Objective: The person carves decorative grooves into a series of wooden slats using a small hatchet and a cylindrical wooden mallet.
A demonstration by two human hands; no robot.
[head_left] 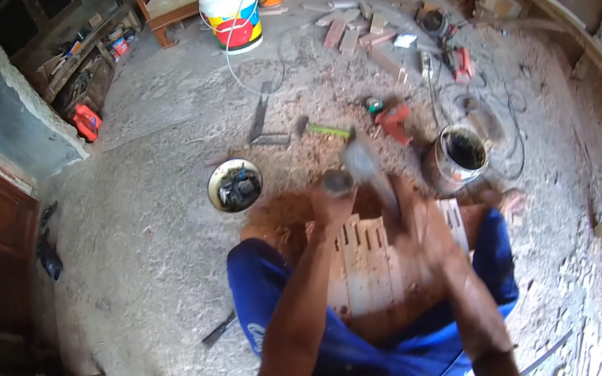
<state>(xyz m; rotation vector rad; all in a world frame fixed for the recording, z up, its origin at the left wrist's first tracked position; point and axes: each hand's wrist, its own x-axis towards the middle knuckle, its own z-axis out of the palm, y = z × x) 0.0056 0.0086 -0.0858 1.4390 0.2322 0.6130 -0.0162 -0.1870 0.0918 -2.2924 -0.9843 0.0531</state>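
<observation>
My left hand (329, 205) is wrapped round an upright tool with a round, grey, worn top, likely a chisel; its lower end is hidden. My right hand (415, 213) grips a hammer (363, 158), blurred by motion, its grey head raised just right of that top. Under both hands, several pale wooden boards (365, 272) with rows of cut slots lie side by side between my blue-trousered legs, with reddish shavings around them.
A bucket of dark scraps (234, 185), a dirty bucket (458, 157), a green-handled tool (325, 130), a red power tool (393, 124), a metal square (265, 134) and cables surround me. Wood offcuts (363, 32), a colorful bucket (231, 22) and a wooden chair (172, 11) stand farther back.
</observation>
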